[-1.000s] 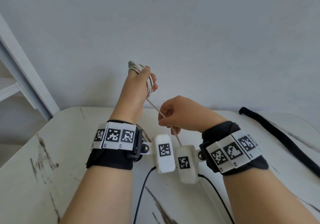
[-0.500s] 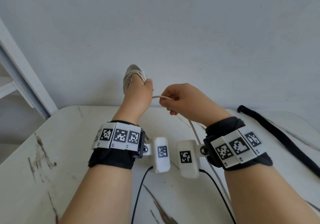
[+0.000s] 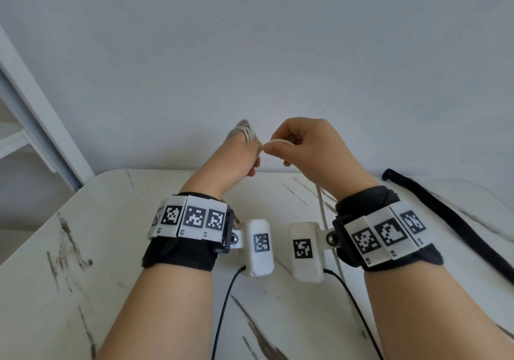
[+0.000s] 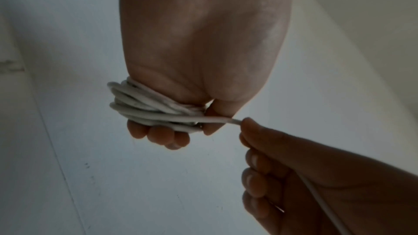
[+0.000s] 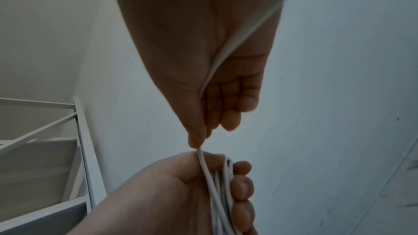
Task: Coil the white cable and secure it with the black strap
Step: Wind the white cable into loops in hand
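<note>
White cable [image 4: 144, 108]: light, limp, springy; left hand [image 4: 199, 60] is wearing the loops around its curled fingers, right hand [image 4: 316, 181] is pinching the running strand just beside the coil; black strap [image 3: 445, 220] is lying on the desk [image 3: 83, 276].

Head view only.

- Right wrist band [image 3: 389, 234]: three black-and-white square code markers in a row. Tiny print under two of them reads "R3" and "R2". The print under the third is too blurred to read.
- Left wrist band [image 3: 192, 217]: a row of the same kind of square code markers. There is tiny print under each, too small to make out with certainty.
- Left camera housing [image 3: 260, 248] and right camera housing [image 3: 304, 251]: one square code marker each, no letters.

Both wrist views: nothing legible.
</note>
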### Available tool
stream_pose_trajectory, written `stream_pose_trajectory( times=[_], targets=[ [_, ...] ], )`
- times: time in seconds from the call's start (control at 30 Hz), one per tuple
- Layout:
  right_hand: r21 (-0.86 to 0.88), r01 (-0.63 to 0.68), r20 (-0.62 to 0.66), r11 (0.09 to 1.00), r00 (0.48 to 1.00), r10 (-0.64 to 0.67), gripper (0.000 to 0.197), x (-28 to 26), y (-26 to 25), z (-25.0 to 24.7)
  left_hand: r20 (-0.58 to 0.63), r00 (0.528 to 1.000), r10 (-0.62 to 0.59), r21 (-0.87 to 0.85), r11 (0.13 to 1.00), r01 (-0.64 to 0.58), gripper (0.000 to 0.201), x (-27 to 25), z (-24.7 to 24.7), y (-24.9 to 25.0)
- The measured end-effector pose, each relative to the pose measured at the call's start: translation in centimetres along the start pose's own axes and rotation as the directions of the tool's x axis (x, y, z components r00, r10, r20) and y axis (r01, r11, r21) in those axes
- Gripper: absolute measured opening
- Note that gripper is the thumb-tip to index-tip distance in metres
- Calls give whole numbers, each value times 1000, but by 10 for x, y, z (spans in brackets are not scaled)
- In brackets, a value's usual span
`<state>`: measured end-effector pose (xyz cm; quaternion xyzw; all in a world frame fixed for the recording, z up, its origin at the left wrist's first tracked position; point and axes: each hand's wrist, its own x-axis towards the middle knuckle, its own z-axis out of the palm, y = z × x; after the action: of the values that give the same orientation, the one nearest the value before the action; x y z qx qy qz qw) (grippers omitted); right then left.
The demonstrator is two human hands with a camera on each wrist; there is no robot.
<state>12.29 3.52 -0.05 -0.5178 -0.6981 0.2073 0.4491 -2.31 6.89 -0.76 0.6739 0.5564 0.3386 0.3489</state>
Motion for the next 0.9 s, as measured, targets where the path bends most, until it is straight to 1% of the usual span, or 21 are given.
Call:
stream_pose_trajectory(
  times=[0.1,0.17,0.3,0.4,0.53,0.63,0.7,0.77,0.9],
  targets=[
    [-5,-1,-81,1000,997,1,16,1,2,0,41,998,-47,-54,997,49,24,-1,1,1],
    [-3,3,-103,1000,995,-3,17,1,4,0,82,995,-65,-68,995,71,28,-3,1,4],
    [-21,17,-85,1000,996,-19,12,1,4,-1,136,985,-108,-113,986,123,29,-7,1,10],
    [-41,23,-61,999,998,-25,8,2,5,-3,158,980,-118,-124,982,139,28,-9,-1,10],
    [-31,19,-75,999,997,-21,11,3,7,-6,221,969,-110,-108,985,136,20,-10,-2,11],
    [-9,16,-144,1000,989,-17,8,4,8,-7,244,966,-88,-66,992,108,18,-10,-1,11],
    [-5,12,-196,1000,980,-13,7,5,10,-8,265,962,-70,-75,993,93,19,-12,-1,10],
    [11,4,-244,1000,970,-1,7,6,13,-9,298,953,-50,-106,991,85,21,-12,-1,10],
    [36,-3,-321,999,947,14,7,7,16,-11,345,939,-9,-179,981,76,36,-10,-3,8]
  ],
)
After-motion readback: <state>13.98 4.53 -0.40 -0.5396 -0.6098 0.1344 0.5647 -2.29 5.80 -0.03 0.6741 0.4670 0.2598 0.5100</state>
